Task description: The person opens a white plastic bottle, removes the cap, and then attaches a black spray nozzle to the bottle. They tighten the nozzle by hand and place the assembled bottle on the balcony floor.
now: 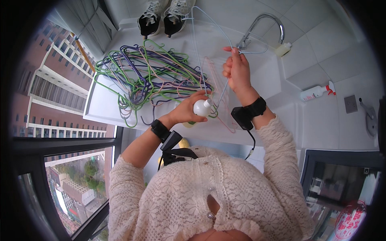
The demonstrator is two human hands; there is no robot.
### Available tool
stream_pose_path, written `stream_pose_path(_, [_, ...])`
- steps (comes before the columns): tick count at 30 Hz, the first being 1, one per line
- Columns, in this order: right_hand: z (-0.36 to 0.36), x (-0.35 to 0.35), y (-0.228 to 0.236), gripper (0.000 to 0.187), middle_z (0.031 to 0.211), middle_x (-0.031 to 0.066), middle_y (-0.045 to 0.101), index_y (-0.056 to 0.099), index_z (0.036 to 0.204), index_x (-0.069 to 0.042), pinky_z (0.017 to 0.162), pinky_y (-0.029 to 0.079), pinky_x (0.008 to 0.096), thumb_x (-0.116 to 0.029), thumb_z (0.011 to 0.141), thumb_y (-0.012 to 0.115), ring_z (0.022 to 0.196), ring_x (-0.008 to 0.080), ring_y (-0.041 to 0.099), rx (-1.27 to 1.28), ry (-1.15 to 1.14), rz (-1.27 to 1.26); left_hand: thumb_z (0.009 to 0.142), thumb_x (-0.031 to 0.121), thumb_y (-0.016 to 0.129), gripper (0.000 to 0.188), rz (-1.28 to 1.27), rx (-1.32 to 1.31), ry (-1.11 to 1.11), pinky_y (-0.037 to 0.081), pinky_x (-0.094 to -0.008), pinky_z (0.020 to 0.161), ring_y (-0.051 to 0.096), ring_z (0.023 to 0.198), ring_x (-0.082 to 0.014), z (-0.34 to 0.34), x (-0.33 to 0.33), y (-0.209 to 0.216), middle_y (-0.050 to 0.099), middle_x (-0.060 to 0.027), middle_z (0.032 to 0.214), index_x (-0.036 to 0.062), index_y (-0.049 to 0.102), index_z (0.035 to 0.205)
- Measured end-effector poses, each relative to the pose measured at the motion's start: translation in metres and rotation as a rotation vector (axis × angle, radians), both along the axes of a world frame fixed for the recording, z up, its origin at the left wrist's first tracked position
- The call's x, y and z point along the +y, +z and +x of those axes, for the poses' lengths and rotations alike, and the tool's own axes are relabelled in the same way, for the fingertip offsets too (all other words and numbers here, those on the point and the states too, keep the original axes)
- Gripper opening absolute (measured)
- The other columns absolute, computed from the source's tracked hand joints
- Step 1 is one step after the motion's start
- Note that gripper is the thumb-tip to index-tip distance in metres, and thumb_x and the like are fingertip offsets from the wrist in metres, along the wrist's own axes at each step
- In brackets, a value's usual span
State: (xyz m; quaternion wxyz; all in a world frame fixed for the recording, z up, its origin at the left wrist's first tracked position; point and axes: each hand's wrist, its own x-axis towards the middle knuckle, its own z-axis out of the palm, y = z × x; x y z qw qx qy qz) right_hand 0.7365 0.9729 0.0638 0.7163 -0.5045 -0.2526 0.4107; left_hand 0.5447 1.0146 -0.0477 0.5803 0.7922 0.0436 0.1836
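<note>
My left hand (185,109) is wrapped around a white bottle (201,107) with a narrow nozzle top, held above the front edge of the counter. In my right hand (238,72), raised over the sink side, the fingers are closed on a light blue clothes hanger (217,26). Its hook end sticks out to the right, near the faucet, and its long frame stretches up and left past the bottle. A tangled heap of green, purple and pink hangers (146,78) lies left of both hands. One pink hanger (219,92) lies between my hands, partly behind the blue one.
A pair of sneakers (164,18) stands at the back of the white counter (96,100). Behind the sink (267,76) rises a curved chrome faucet (273,18), beside a small pale bottle (283,49). Farther right is a spray bottle (315,93) with a red trigger. A window is on the left.
</note>
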Motion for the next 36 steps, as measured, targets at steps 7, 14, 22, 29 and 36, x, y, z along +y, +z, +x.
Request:
stream_pose_path(7, [-0.007,-0.002,0.023,0.027,0.058,-0.0051,0.028,0.052,0.116,-0.01,0.042,0.019,0.0226,-0.03,0.101,0.041,0.046,0.0054,0.023,-0.042,0.149,0.04,0.062,0.018,0.082,0.061,-0.142,0.052,0.165,0.038,-0.0345,0.099,0.049,0.117,-0.0222,-0.032,0.001,0.011,0.052,-0.0068,0.123,0.0096,0.056,0.116])
stream_pose_path(14, [-0.033,-0.009,0.025,0.026,0.062,-0.0019,0.045,0.052,0.112,-0.008,0.044,0.031,0.0182,-0.027,0.102,0.038,0.051,0.0033,0.038,-0.583,0.478,0.041,0.064,0.019,0.084,0.061,-0.171,-0.064,0.395,0.042,-0.0333,0.093,0.055,0.106,-0.0189,-0.081,-0.002,0.032,0.057,-0.0047,0.112,0.0097,0.054,0.116])
stream_pose_path(22, [-0.074,-0.024,0.049,0.035,0.078,0.0038,0.055,0.056,0.094,-0.002,0.051,0.038,0.0191,-0.033,0.101,0.041,0.061,0.0066,0.046,-0.41,0.791,-0.037,0.064,0.018,0.082,0.064,-0.042,-0.061,0.505,0.041,-0.0324,0.096,0.054,0.111,-0.0205,-0.157,-0.009,0.07,0.055,-0.0056,0.118,0.0103,0.051,0.121])
stream_pose_path(29, [-0.154,-0.027,0.051,0.051,0.109,0.0134,0.053,0.058,0.096,0.002,0.074,0.048,0.0254,-0.044,0.1,0.037,0.095,0.0142,0.052,-0.623,0.893,0.121,0.064,0.021,0.083,0.068,-0.093,-0.063,0.603,0.039,-0.0325,0.099,0.052,0.113,-0.0204,-0.243,-0.051,0.087,0.054,-0.0062,0.123,0.0087,0.051,0.123])
stream_pose_path(36, [-0.219,-0.04,0.043,0.043,0.102,0.0091,0.05,0.056,0.101,0.003,0.085,0.042,0.0299,-0.035,0.101,0.037,0.095,0.0158,0.048,-1.056,1.04,0.356,0.066,0.021,0.082,0.063,-0.275,-0.035,0.523,0.041,-0.032,0.093,0.054,0.106,-0.017,-0.326,-0.108,0.1,0.057,-0.0036,0.11,0.0089,0.053,0.121])
